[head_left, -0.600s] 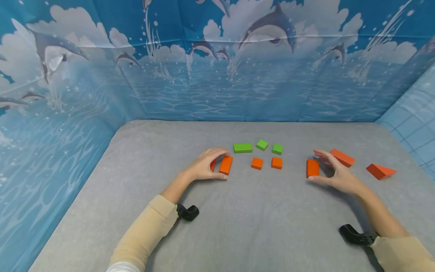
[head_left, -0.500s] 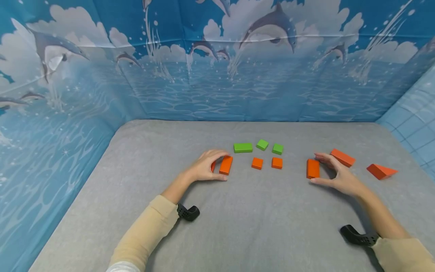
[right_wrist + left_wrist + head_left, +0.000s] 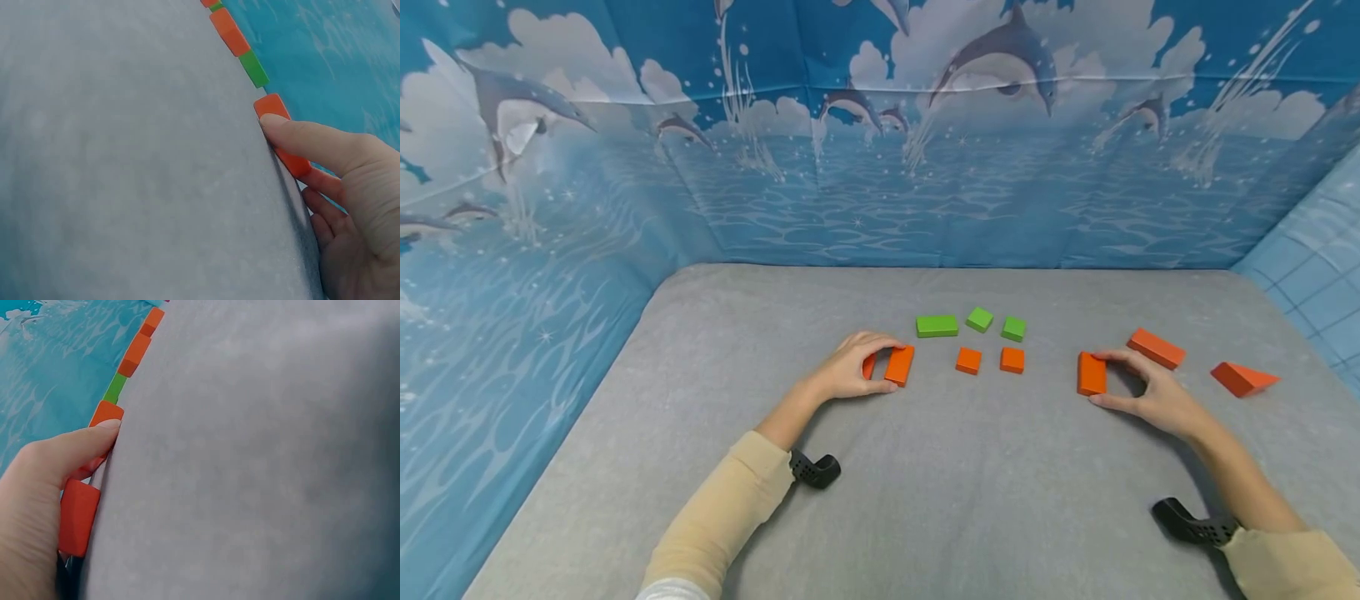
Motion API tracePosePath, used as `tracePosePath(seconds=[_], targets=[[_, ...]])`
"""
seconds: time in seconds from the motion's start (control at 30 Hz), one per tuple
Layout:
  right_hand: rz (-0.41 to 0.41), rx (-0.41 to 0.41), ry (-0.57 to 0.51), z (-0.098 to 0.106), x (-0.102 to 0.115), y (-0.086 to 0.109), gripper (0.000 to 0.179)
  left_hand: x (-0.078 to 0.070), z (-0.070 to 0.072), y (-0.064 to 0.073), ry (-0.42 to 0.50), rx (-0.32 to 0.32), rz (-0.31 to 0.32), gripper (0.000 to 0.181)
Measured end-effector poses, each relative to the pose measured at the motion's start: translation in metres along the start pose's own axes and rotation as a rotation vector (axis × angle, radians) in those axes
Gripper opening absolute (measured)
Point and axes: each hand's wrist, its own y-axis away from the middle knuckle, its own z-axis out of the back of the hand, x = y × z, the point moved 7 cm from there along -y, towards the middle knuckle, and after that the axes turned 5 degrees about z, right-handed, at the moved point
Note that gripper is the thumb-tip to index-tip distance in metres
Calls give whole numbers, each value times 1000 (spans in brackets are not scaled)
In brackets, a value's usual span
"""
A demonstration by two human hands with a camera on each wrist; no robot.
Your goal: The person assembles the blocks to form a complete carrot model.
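In the head view my left hand (image 3: 850, 367) pinches an orange rectangular block (image 3: 899, 367) lengthwise, thumb at its near end and fingertips at its far end. A second orange block (image 3: 79, 517) lies inside the curve of that hand, partly hidden in the head view. Farther right, my right hand (image 3: 1150, 393) holds another orange rectangular block (image 3: 1091, 373) the same way. The right wrist view shows the thumb on this block's (image 3: 270, 106) near end. Both held blocks lie flat, at the grey cloth.
Between the hands lie two small orange blocks (image 3: 968, 361) and, behind them, a long green block (image 3: 937, 326) with two small green ones (image 3: 979, 319). Beyond my right hand are an orange block (image 3: 1156, 348) and an orange wedge (image 3: 1243, 379). A dolphin-print curtain (image 3: 880, 200) borders the grey table (image 3: 940, 500).
My right hand's fingers have closed in from above the orange block onto its far end. My left thumb and fingertips have drawn together onto their block. The other blocks stay in place.
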Motion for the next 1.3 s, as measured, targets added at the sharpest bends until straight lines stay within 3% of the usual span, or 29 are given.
tracePosePath(seconds=[0.23,0.43,0.63,0.97,1.17,1.3], targets=[[48,-36,16,3,10,-2,59,1,-1,0,10,8,11,58],[103,-7,-79,-8,56,-13,57,3,-2,0,14,9,27,58],[222,36,-82,-38,92,-19,57,3,-2,-1,14,10,28,58],[356,78,-123,-76,105,-20,58,4,0,0,37,8,42,57],[423,55,-133,-83,113,-19,59,4,0,0,37,7,39,58],[421,43,-120,-80,126,-16,56,4,0,0,42,9,45,58]])
